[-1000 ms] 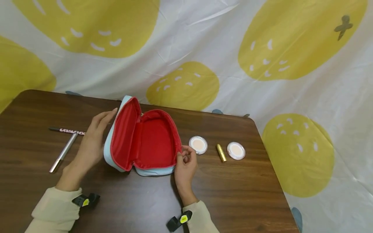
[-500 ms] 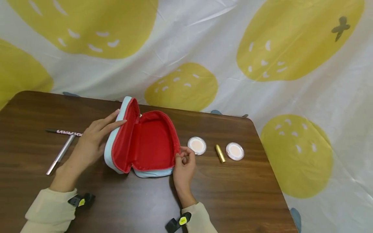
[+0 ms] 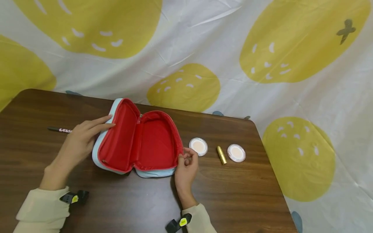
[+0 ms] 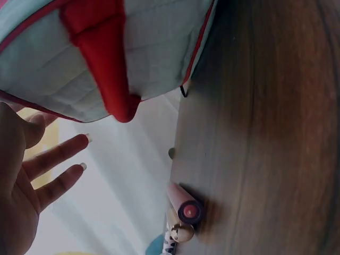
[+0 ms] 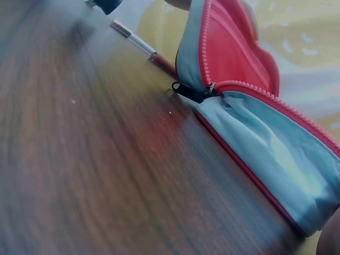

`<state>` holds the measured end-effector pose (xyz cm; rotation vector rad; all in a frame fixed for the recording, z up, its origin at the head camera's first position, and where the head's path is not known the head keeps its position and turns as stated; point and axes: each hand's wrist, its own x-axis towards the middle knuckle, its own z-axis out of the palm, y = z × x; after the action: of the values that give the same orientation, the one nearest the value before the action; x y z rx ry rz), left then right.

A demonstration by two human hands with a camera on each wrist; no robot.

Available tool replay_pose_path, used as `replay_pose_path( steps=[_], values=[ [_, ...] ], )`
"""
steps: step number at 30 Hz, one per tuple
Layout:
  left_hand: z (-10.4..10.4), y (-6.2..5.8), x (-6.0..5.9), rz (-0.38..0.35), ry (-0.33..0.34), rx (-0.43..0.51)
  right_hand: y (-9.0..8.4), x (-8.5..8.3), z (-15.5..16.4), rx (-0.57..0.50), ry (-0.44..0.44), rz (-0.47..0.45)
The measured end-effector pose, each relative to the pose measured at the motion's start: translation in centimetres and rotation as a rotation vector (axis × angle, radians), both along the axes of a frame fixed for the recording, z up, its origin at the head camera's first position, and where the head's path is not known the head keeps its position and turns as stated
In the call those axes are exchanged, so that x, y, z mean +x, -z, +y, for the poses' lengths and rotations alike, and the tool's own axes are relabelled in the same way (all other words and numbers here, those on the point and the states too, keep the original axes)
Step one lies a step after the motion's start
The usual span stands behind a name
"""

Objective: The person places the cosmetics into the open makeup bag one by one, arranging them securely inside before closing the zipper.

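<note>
A light blue cosmetic bag (image 3: 158, 142) with a red lining lies unzipped on the table, its lid (image 3: 119, 139) tilted up to the left. My left hand (image 3: 80, 137) is at the lid's left edge. Its straight fingers reach over the rim, one of them lying on the red inner side. Two more fingers (image 4: 56, 186) stretch free beneath the lid in the left wrist view. With thumb and fingertips my right hand (image 3: 186, 168) pinches the bag's right rim. The right wrist view shows the zipper pull (image 5: 186, 93) at the hinge corner.
Right of the bag lie a round compact (image 3: 198, 147), a gold lipstick (image 3: 221, 155) and a second compact (image 3: 236, 153). A dark pencil with a patterned barrel (image 3: 59, 129) is partly behind my left hand. A patterned cloth (image 3: 227, 48) hangs behind the wooden table (image 3: 233, 197).
My left hand has moved left and swung the lid further open, with fingers now over its rim. The silver pen is now hidden behind that hand in the head view. The right hand stays put.
</note>
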<state>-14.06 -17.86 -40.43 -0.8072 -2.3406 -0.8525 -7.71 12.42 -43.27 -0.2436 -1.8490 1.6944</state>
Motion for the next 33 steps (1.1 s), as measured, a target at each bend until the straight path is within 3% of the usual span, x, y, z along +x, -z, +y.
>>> replay_pose_path(
  steps=[9,17,26,33],
  values=[
    [-0.6,0.4,0.4,-0.061,-0.03,0.088,-0.2,0.0,-0.3,0.013,0.071,0.002],
    [-1.1,0.6,0.3,-0.074,-0.119,0.108,-0.3,-0.1,-0.7,0.031,0.124,0.002],
    [-1.0,1.0,0.3,-0.279,-0.152,0.058,-0.3,-0.2,-0.5,-0.016,0.107,-0.009],
    [-0.6,1.2,0.1,-0.309,-0.133,0.02,0.0,0.1,0.3,-0.039,0.081,-0.003]
  ],
)
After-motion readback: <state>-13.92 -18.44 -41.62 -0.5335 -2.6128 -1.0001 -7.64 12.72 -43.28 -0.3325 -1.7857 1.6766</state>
